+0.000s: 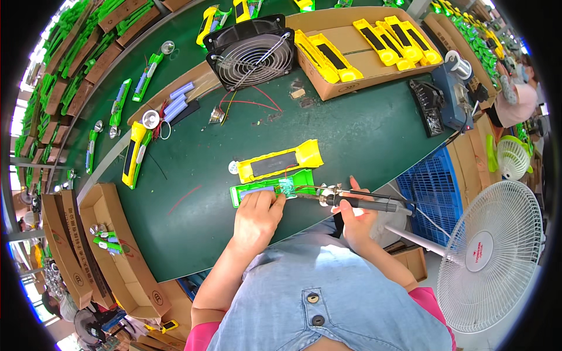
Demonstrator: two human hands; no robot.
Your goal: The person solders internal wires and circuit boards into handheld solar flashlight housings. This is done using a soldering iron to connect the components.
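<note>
On the bench in front of me lies a green flashlight shell (pixel 236 198) with a blue battery and a small green circuit board (pixel 287 186) in it. My left hand (pixel 256 217) is closed over the near edge of this shell, its fingertips beside the board and partly covering the battery. In my right hand (pixel 358 217) is a soldering iron (pixel 374 205) with a metal fitting near its front. Its tip reaches over the shell, close to my left fingertips. A yellow flashlight shell (pixel 275 165) with a dark panel lies just beyond, beside a round reflector (pixel 233 168).
A black fan (pixel 250 55) and a carton (pixel 345 89) of yellow shells stand at the back. A blue soldering station (pixel 453 96) with solder wire is at right. Blue batteries (pixel 177 102) and assembled flashlights (pixel 136 155) lie left. A white fan (pixel 489 254) stands near right.
</note>
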